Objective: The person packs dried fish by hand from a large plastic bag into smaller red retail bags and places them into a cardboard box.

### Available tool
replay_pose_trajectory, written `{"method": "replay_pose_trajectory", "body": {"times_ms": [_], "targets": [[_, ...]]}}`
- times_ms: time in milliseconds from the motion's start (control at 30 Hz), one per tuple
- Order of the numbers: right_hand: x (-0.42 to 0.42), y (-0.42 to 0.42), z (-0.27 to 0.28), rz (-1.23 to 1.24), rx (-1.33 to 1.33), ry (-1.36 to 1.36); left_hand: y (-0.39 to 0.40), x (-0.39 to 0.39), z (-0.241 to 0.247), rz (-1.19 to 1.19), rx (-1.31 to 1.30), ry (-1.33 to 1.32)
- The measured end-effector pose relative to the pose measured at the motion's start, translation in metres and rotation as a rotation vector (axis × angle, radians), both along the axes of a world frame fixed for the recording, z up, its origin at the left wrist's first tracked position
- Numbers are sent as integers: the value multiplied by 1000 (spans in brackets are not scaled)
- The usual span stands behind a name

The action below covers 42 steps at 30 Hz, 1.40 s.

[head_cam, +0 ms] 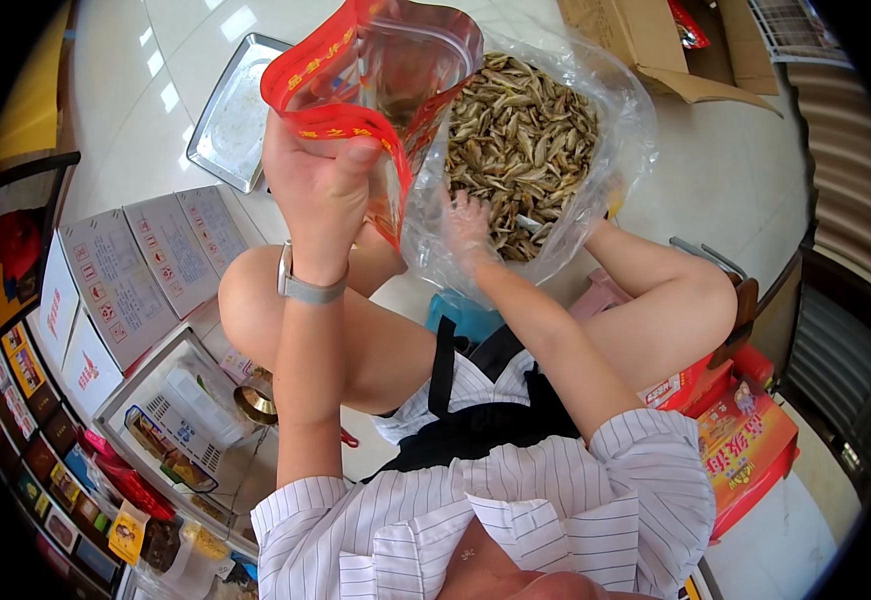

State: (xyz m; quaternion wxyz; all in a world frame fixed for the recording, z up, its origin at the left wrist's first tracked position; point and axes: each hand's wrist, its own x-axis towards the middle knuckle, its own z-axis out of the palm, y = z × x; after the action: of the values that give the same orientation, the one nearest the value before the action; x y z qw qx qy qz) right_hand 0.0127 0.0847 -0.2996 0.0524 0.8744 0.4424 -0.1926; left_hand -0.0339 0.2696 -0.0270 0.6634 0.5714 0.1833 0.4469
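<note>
My left hand [317,176], with a watch on its wrist, holds up a red and clear stand-up pouch [441,124] by its side. The pouch's zip mouth gapes upward and its front bears writing. To its right, a large clear plastic bag [627,161] lies spread and filled with small dried fish [529,135]. Down at the near left edge of the fish is my right hand [468,229], in a thin clear plastic glove. Its fingers look slightly apart at the pile, and I see no fish between them. A small whitish piece [528,223] lies among the fish.
A metal tray [229,112] lies on the tiled floor beyond my left hand. White cartons [132,262] stand at left, near a crate of packages [173,442]. An open cardboard box [638,37] sits at far right. Red gift boxes [743,442] are by my right side.
</note>
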Motion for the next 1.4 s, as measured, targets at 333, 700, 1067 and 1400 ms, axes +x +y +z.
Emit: {"method": "replay_pose_trajectory", "body": {"times_ms": [333, 700, 1067, 1400], "targets": [[22, -17, -11, -7, 109, -2, 1, -5, 3, 27, 2, 35], [32, -18, 0, -88, 316, 235, -1, -4, -3, 2, -24, -25], [71, -33, 21, -491, 384, 320, -3, -2, -1, -21, 23, 24], [135, -56, 54, -1408, 689, 1174, -13, -2, -4, -80, 87, 159]]}}
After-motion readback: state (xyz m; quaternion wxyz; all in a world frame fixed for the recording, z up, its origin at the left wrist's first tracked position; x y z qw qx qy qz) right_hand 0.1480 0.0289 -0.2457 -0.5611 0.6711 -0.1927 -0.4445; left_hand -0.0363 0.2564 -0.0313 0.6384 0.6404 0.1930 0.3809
